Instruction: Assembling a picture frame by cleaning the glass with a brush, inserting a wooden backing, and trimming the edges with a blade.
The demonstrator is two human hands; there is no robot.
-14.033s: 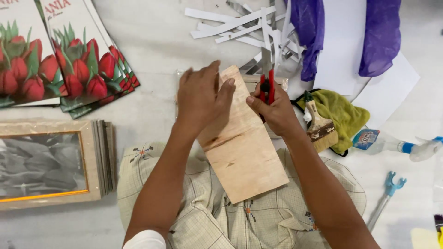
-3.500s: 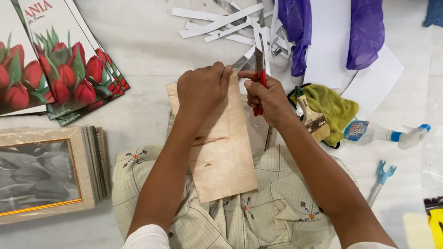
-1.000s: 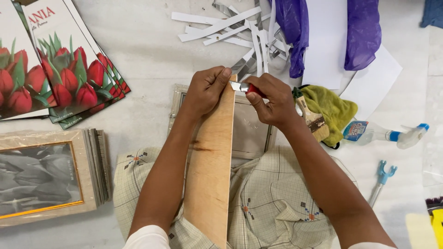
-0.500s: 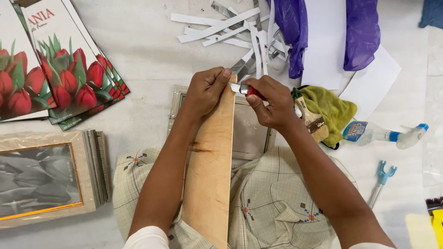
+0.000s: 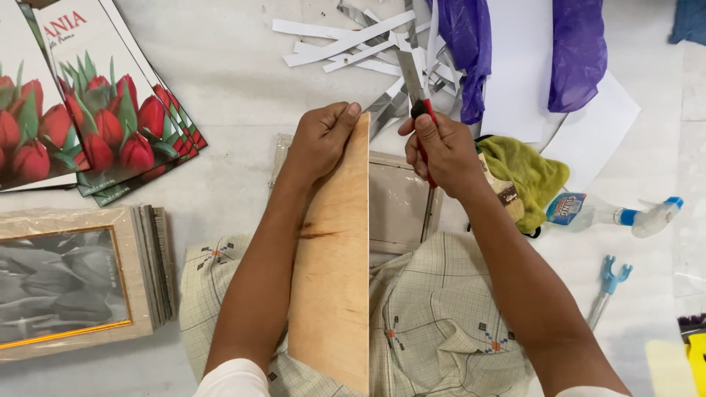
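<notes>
My left hand (image 5: 321, 140) grips the top edge of a thin wooden board (image 5: 332, 265), which stands tilted up on its side over my lap. To the right of the board's top, my right hand (image 5: 440, 151) is closed around a red-handled utility knife (image 5: 422, 117) and no longer touches the board. A picture frame wrapped in clear plastic (image 5: 401, 202) lies flat under and right of the board, partly hidden by it.
Tulip prints (image 5: 81, 110) fan out at top left. A stack of framed pictures (image 5: 73, 283) sits at left. White paper strips (image 5: 353, 44), purple plastic (image 5: 515, 51), a yellow-green cloth (image 5: 526, 176), a spray bottle (image 5: 603, 213) and a blue tool (image 5: 609, 283) lie around.
The board went from lying flat to standing on edge. In the last second my right hand with the knife drew away from the board's top corner to the right.
</notes>
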